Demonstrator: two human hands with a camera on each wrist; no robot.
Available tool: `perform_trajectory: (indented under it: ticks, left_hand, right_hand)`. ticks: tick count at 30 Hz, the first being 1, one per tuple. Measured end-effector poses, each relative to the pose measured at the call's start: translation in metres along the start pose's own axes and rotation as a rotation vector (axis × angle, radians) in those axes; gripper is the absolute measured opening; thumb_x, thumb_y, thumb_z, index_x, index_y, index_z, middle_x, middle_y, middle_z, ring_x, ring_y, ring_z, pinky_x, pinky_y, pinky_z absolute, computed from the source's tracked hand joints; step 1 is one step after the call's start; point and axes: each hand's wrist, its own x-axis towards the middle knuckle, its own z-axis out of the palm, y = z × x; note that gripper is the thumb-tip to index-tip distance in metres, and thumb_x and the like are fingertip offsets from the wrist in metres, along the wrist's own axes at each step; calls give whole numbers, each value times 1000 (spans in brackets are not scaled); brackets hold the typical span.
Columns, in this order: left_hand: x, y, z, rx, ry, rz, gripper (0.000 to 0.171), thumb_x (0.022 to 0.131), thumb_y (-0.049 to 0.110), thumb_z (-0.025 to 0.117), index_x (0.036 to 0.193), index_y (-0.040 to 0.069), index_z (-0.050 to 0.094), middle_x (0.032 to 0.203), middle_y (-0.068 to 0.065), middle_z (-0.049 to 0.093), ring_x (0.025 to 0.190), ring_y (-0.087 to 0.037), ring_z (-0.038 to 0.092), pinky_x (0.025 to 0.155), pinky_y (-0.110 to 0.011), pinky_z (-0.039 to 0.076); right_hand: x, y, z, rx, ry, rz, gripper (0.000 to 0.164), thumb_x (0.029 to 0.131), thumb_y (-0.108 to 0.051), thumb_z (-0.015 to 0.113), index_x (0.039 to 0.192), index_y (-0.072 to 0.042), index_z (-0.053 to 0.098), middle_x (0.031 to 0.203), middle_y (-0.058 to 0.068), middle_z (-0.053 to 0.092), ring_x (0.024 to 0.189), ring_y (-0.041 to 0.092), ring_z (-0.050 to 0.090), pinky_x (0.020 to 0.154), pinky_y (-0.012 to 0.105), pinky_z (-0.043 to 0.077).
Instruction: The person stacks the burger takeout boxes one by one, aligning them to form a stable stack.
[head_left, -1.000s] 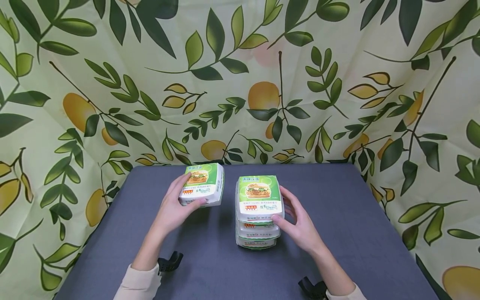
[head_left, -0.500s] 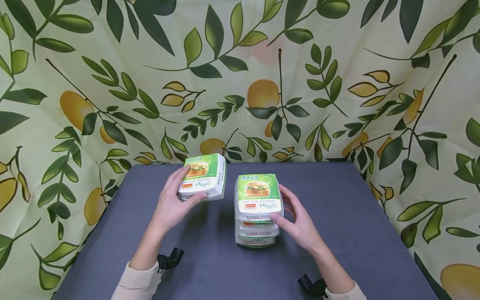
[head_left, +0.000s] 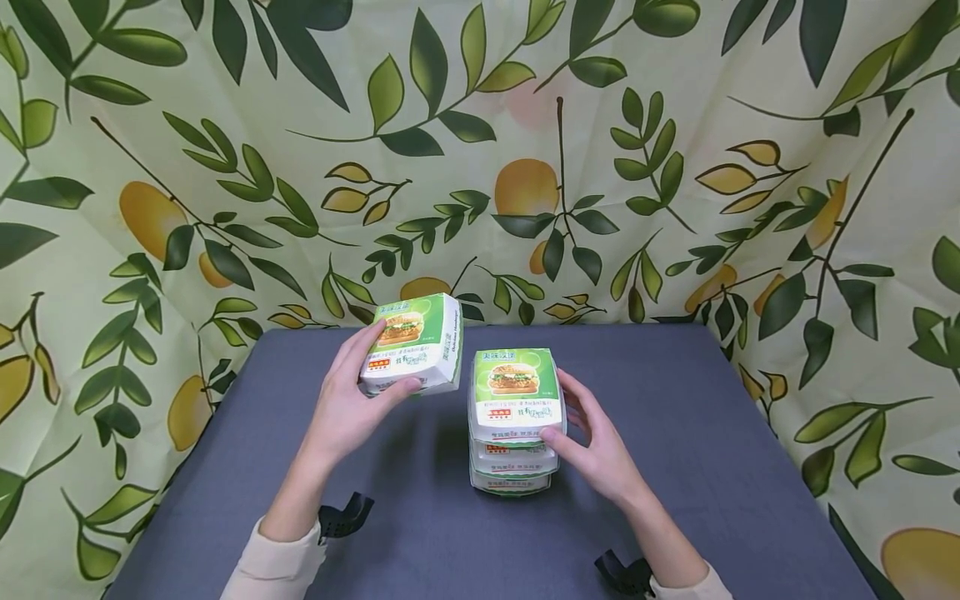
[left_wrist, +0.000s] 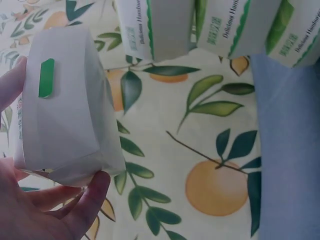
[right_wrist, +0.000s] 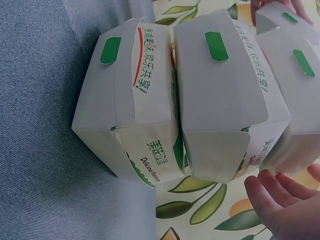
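A white and green hamburger box (head_left: 412, 346) is raised and tilted in my left hand (head_left: 351, 408). The thumb presses its front edge and the fingers lie along its left side. In the left wrist view this box (left_wrist: 62, 107) shows a plain white face with a green tab. Right of it stands a stack of three matching boxes. My right hand (head_left: 596, 446) holds the top box (head_left: 517, 392), thumb at the front corner and fingers on the right side. Below it are the middle box (head_left: 517, 462) and the bottom box (head_left: 510, 483).
A dark blue-grey cloth (head_left: 637, 383) covers the table. Behind it hangs a leaf and fruit print curtain (head_left: 465, 217). Each wrist carries a black strap, such as the left strap (head_left: 347, 515). A narrow gap separates the held box from the stack.
My left hand has lifted the box higher and tilted it, shifting slightly to the right toward the stack. The right hand and the stack have stayed in place.
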Motion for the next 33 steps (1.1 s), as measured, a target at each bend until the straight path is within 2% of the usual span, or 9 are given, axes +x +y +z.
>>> perform_trajectory:
  ticks: [11,15,17,21,24,33]
  left_hand:
    - [3,19,7,-79,0,28,91,81,38,87,157,29,39,158,0,36,135,-24,42,105,-49,37]
    - [3,24,12,-97,-5,29,90,81,38,87,157,29,39,158,0,36,136,-25,41,105,-50,37]
    - [4,26,15,-103,-6,36,89,82,38,86,157,29,39,158,0,37,136,-24,41,105,-50,37]
    - [6,29,23,-121,-9,60,89,81,38,86,157,29,40,156,3,39,134,-22,43,106,-49,37]
    - [7,30,29,-125,-12,74,89,81,38,86,157,30,40,156,4,39,134,-21,43,106,-49,37]
    - [6,38,40,-103,-45,91,90,80,41,87,156,31,40,157,2,37,138,-24,41,108,-53,36]
  right_hand:
    - [0,-1,1,7,9,-6,77,95,-11,70,160,-13,29,157,11,38,140,31,40,105,18,38]
    - [0,-1,2,11,14,-6,77,95,-10,70,160,-12,29,156,11,38,139,29,41,105,18,39]
    - [0,-1,2,8,18,-4,76,95,-10,70,160,-12,29,156,11,39,138,23,43,105,18,39]
    - [-1,0,2,11,24,-6,77,95,-10,70,159,-13,30,155,11,39,137,25,44,104,18,40]
    - [-1,2,2,19,23,-9,77,95,-10,70,160,-13,29,156,11,39,137,31,43,104,18,40]
    - [-1,2,3,13,25,-9,77,95,-10,70,160,-12,29,157,11,37,140,29,40,105,17,38]
